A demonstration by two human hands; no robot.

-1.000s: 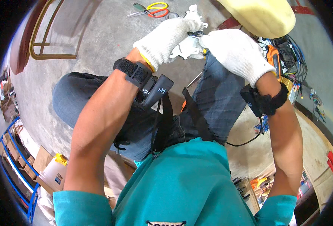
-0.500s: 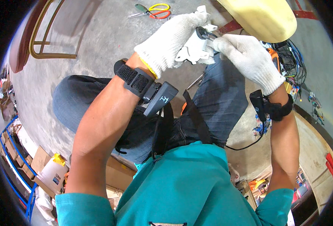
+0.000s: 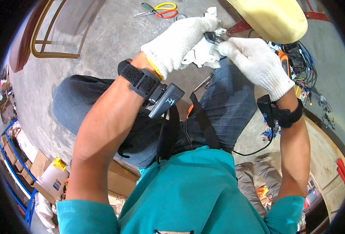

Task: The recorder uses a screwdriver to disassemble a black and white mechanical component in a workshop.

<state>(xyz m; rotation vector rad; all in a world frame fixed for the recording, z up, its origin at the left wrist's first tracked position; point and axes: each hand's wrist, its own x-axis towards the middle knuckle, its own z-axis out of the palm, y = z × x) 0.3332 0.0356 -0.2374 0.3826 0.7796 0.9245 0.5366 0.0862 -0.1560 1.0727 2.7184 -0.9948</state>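
Note:
My left hand (image 3: 182,42), in a white knitted glove, is closed around a white plastic part (image 3: 199,54) with tabs and holes along its edges. A short black cable (image 3: 219,38) comes out of a black piece (image 3: 210,37) on that part. My right hand (image 3: 256,62), gloved the same way, pinches the cable right beside the part; its fingertips partly hide the grip. Both hands are above my right knee. Below them, a thin metal shaft (image 3: 203,83) shows by my thigh.
Scissors (image 3: 156,10) with yellow and red handles lie on the concrete floor. A pale yellow rounded object (image 3: 272,19) stands close to my right hand. Bundled cables (image 3: 303,62) lie at the right. A metal-framed chair (image 3: 43,43) is at upper left. Brown-grey trouser legs (image 3: 254,181) appear behind me.
My right hand has shifted slightly left, toward the white part, and the black piece has tilted a little. Trouser legs have come into view at lower right.

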